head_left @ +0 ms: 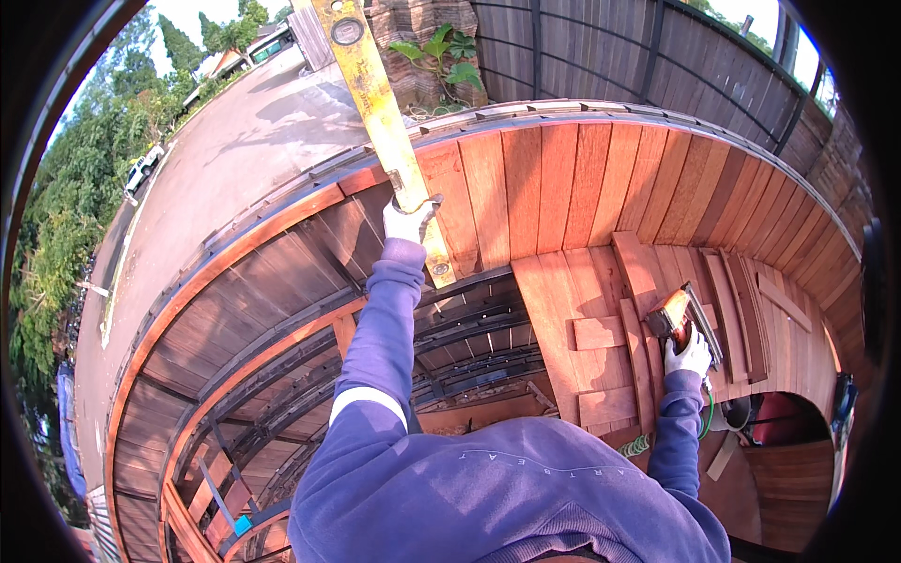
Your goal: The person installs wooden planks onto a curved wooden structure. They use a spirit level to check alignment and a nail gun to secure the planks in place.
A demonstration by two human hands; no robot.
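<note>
My left hand (pixel 410 220), in a white glove, is closed round a long yellow spirit level (pixel 383 122). The level crosses the curved rim, its lower end lying against the upright planks (pixel 479 188) and its far end reaching out past the edge. My right hand (pixel 690 358), also gloved, grips an orange and black nail gun (pixel 674 314) over the flat wooden seat boards (pixel 554 291). A green air hose (pixel 709 416) runs down beside that wrist. Loose boards (pixel 638 361) lie next to the nail gun.
To the left, the curved frame (pixel 253 375) is open, with dark metal ribs and gaps beneath. More loose planks (pixel 741 310) lie at the right. A dark fence (pixel 591 47) stands behind the curve. A paved road (pixel 216 169) with a parked white vehicle (pixel 143 171) lies far left.
</note>
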